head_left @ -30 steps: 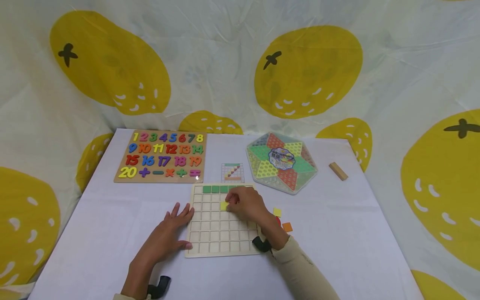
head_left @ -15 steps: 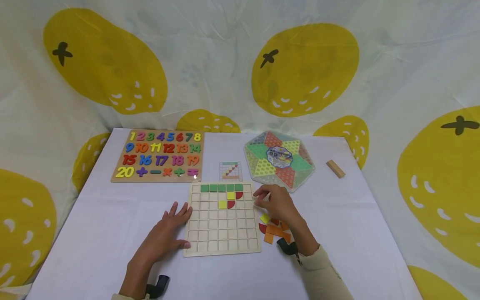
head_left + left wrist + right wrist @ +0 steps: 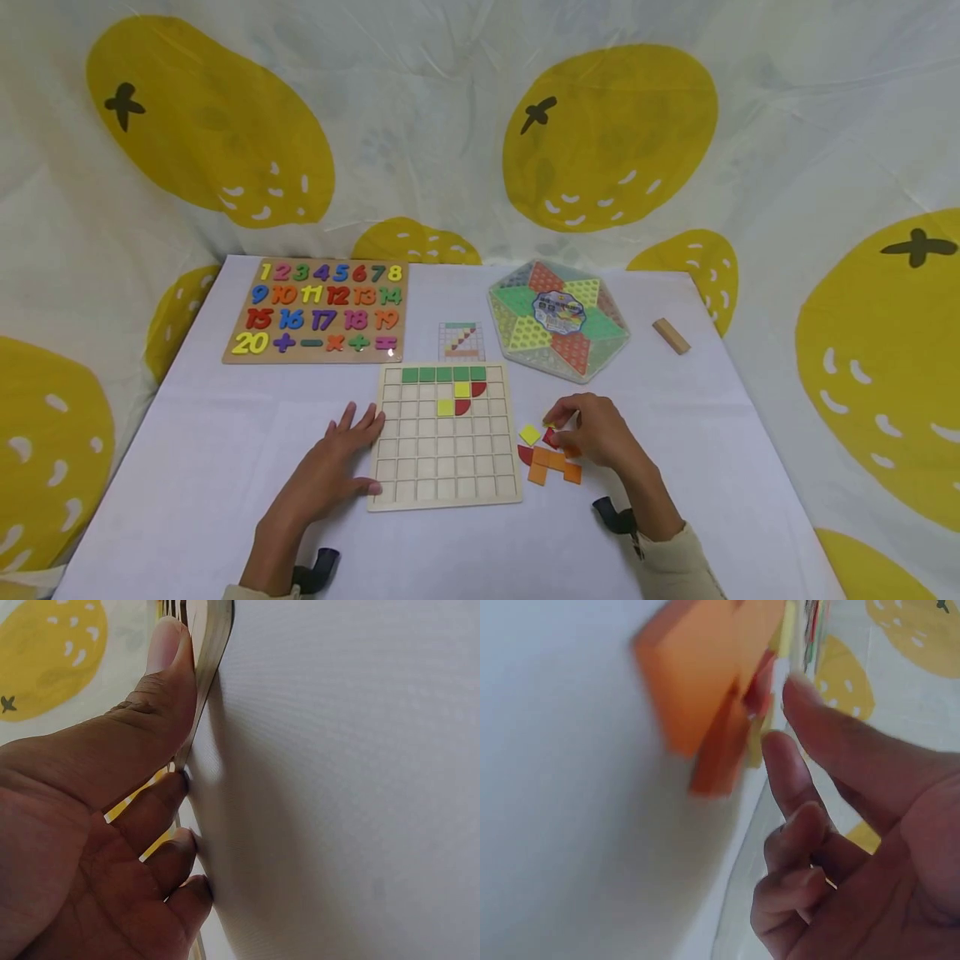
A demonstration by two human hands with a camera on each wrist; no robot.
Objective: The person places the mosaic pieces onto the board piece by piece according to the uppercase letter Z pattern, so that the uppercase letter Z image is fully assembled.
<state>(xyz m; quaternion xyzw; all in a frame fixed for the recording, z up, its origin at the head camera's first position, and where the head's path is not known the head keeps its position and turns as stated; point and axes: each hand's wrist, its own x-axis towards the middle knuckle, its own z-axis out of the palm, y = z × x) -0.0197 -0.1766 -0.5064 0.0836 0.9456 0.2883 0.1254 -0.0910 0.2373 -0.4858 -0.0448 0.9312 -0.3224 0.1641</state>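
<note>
My left hand (image 3: 333, 462) rests along the left edge of a wooden grid board (image 3: 412, 450), its thumb on the lower corner and its fingers spread; the left wrist view shows the thumb (image 3: 169, 682) against the rim. In the board's top row lies a line of green square tiles (image 3: 444, 375). Below them sit two yellow squares (image 3: 446, 407), each beside a red quarter-round tile (image 3: 462, 407). My right hand (image 3: 596, 429) reaches over loose tiles right of the board, thumb and forefinger apart. Nearby lie a yellow square (image 3: 529, 435), a red quarter-round and orange tiles (image 3: 697, 682).
A small pattern card (image 3: 461, 342) lies just behind the board. Further back are a number puzzle board (image 3: 318, 329) on the left and a hexagonal Chinese checkers set (image 3: 558, 321) on the right. A small wooden block (image 3: 671, 336) lies far right.
My right hand leaves a red quarter-round tile beside the lower yellow square, moves off the board to the right, then down to the loose tiles. The left hand stays on the board's edge.
</note>
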